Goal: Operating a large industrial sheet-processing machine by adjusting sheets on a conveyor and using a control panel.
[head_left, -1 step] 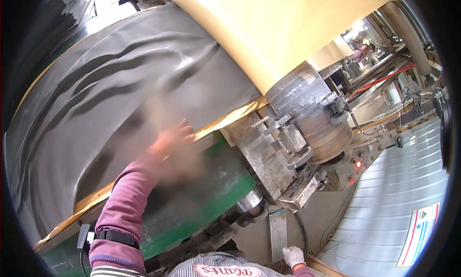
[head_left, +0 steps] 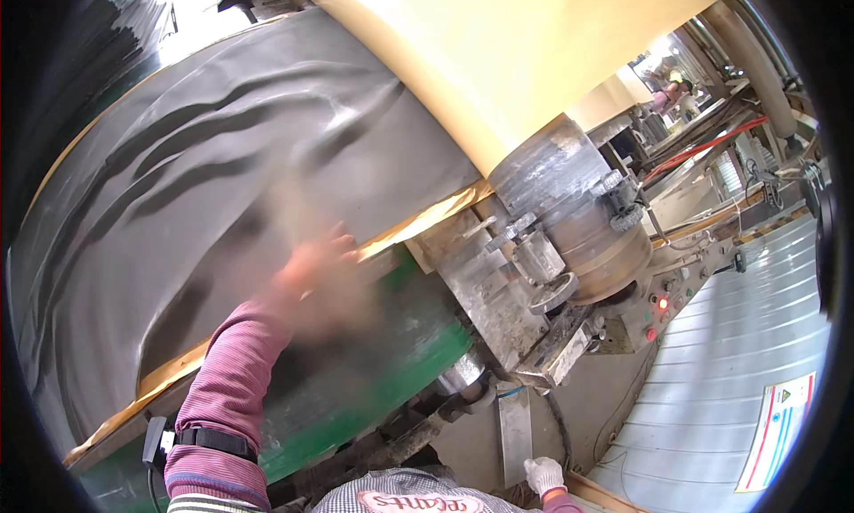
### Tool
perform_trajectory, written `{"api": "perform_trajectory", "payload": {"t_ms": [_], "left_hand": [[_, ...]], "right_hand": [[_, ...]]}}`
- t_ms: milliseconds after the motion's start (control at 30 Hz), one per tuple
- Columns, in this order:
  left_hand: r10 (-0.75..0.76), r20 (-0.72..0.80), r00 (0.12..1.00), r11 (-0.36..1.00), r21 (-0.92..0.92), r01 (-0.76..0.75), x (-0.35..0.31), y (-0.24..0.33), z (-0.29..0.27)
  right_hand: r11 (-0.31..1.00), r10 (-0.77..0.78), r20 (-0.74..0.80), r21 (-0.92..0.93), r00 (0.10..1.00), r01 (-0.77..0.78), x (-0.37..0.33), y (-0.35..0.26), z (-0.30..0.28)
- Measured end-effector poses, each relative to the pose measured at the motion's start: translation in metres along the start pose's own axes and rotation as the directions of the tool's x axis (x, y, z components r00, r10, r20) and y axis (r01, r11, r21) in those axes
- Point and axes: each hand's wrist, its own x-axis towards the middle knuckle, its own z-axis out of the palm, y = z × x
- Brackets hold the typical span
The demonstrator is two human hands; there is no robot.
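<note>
A wide dark-grey rubbery sheet (head_left: 213, 148) lies in loose folds on the left, with a strip of tan paper (head_left: 427, 218) showing along its near edge. My left hand (head_left: 318, 262) reaches over this edge, above a green machine surface (head_left: 427, 342). A hazy smear covers much of the hand, but its visible fingertips are apart, and I see nothing held in them. At the bottom, my right hand (head_left: 544, 477) wears a white glove. Its fingers are curled closed beside a flat metal strip (head_left: 515, 433); whatever they hold is hidden.
Tan paper (head_left: 534, 51) drapes over a large metal roller (head_left: 556, 171) ahead. Handwheels (head_left: 554, 293) and a worn metal bracket (head_left: 489, 277) stand beside it. A control panel (head_left: 656, 313) with a lit red lamp is at right, near corrugated metal sheeting (head_left: 712, 371). Another person (head_left: 673, 93) is far off.
</note>
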Motion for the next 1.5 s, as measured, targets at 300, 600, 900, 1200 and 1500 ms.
{"api": "perform_trajectory", "payload": {"t_ms": [300, 600, 900, 1200, 1500], "left_hand": [[-0.031, -0.146, 0.989, 0.999, -0.035, 0.026, 0.019, -0.015, 0.024], [-0.029, -0.159, 0.987, 0.998, -0.058, 0.02, 0.035, -0.002, 0.022], [0.013, -0.134, 0.991, 0.999, 0.037, -0.008, 0.053, 0.002, 0.023], [-0.097, -0.288, 0.953, 0.949, 0.262, 0.176, -0.072, -0.061, 0.053], [-0.469, -0.427, 0.773, 0.848, 0.026, 0.529, -0.221, -0.123, 0.086]], "right_hand": [[0.99, 0.064, 0.071, 0.121, 0.995, -0.072, 0.002, 0.003, 0.006], [0.917, 0.255, 0.051, 0.304, 0.966, -0.259, -0.007, 0.002, -0.001], [0.933, 0.157, -0.008, 0.328, 0.988, -0.146, -0.011, 0.01, 0.018], [0.9, 0.16, -0.037, 0.417, 0.986, -0.131, 0.003, -0.007, 0.004], [0.953, -0.131, -0.039, 0.271, 0.991, 0.137, 0.044, 0.006, 0.001]]}}
